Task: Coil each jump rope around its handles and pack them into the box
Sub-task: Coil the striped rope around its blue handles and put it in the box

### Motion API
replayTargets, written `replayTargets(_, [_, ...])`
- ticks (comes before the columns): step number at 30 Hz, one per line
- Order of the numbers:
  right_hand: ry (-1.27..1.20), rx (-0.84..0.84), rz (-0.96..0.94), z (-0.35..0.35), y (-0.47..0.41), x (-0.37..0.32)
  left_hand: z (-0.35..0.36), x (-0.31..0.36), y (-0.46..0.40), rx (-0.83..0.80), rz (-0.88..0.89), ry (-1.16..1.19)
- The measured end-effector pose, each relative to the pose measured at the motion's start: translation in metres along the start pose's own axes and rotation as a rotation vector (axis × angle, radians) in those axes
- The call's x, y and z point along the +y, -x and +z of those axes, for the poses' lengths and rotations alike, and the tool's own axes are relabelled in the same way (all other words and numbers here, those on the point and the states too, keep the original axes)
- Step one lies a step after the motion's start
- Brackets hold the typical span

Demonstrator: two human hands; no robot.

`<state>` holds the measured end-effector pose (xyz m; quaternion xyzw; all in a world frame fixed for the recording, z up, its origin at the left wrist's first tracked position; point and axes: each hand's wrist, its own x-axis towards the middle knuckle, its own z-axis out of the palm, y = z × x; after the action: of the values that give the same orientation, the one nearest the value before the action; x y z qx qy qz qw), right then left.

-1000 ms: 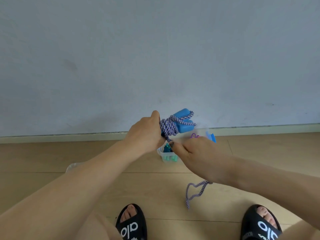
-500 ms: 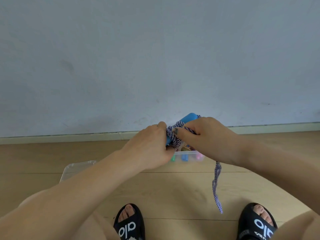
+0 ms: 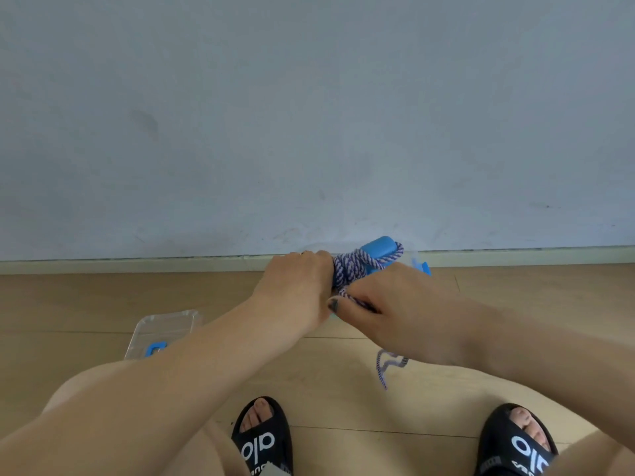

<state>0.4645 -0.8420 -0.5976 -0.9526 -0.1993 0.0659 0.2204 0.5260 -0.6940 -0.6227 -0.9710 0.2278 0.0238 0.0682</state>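
Both forearms point(image 3: 206, 365) hide most of clear lid point(image 3: 165, 326)

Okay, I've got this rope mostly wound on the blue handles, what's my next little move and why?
Probably take one more turn: the right hand pinches the rope beside the handles that the left hand grips, and a loose tail hangs below the right wrist.

1. The blue foam handles point(image 3: 379, 250) of the jump rope show only their far ends; the left hand point(image 3: 295, 286) covers the rest.
2. The clear plastic box point(image 3: 417, 261) lies almost wholly behind both hands; its contents cannot be told.
3. The purple-and-white braided rope point(image 3: 348, 269) disappears under the right hand point(image 3: 398, 304).
4. The clear plastic lid point(image 3: 165, 326) is partly hidden by the left forearm.
5. Two black slide sandals point(image 3: 263, 438) are cut by the bottom edge.
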Motion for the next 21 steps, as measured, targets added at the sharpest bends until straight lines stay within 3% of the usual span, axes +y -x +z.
replayTargets(12, [0.074,-0.024,0.015,-0.008,0.002,0.006,-0.002,-0.002,-0.014,0.024,0.020,-0.120])
replayTargets(14, [0.079,-0.002,-0.023,-0.010,-0.004,0.007,-0.001,0.003,-0.011,0.022,0.073,-0.091])
replayTargets(17, [0.083,0.094,-0.038,-0.027,-0.020,0.014,0.001,0.018,-0.004,0.119,0.318,-0.126])
replayTargets(21, [0.227,0.159,0.045,-0.053,-0.044,0.042,0.000,0.023,0.002,0.149,0.291,-0.076])
